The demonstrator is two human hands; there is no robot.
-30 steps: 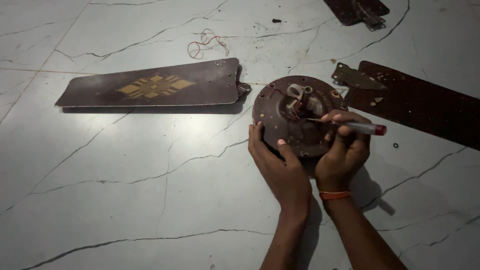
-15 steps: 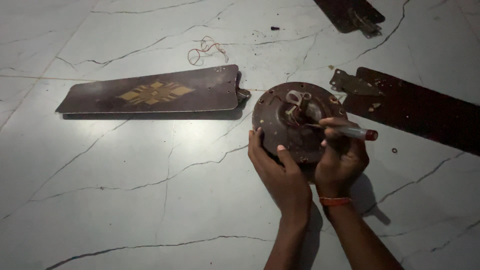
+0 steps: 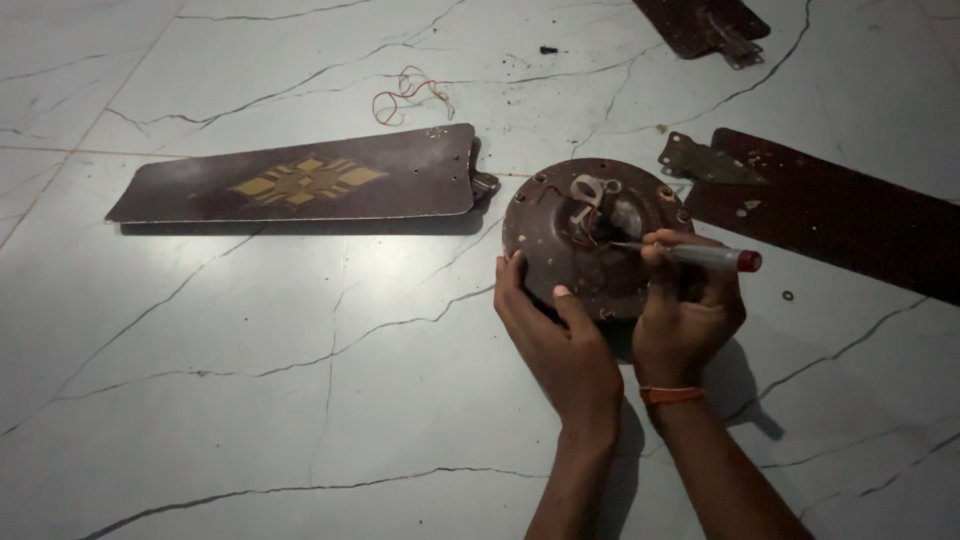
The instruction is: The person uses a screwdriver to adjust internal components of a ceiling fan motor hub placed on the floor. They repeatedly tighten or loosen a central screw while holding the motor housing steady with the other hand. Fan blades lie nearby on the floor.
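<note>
Head view: a person's two hands work at a fan motor on a pale marble floor (image 3: 250, 400).
Motor (image 3: 590, 235): one round, dark brown, dusty disc lying flat on the floor, with small holes around its rim, a pale metal bracket and wires at its centre.
Left hand (image 3: 560, 345): fingers spread, gripping the near edge of the motor, thumb on its top face.
Right hand (image 3: 685, 315): closed around one screwdriver (image 3: 700, 256), clear handle with a red end, tip pointing into the motor's centre.
Blades: three in sight, all dark brown; one (image 3: 300, 185) with a gold diamond pattern left of the motor, one (image 3: 830, 210) to its right, one (image 3: 705, 22) partly cut off at the top edge.
Wire (image 3: 405, 95): one loose reddish tangle beyond the left blade.
Washer (image 3: 788, 296): one small ring near the right blade.
</note>
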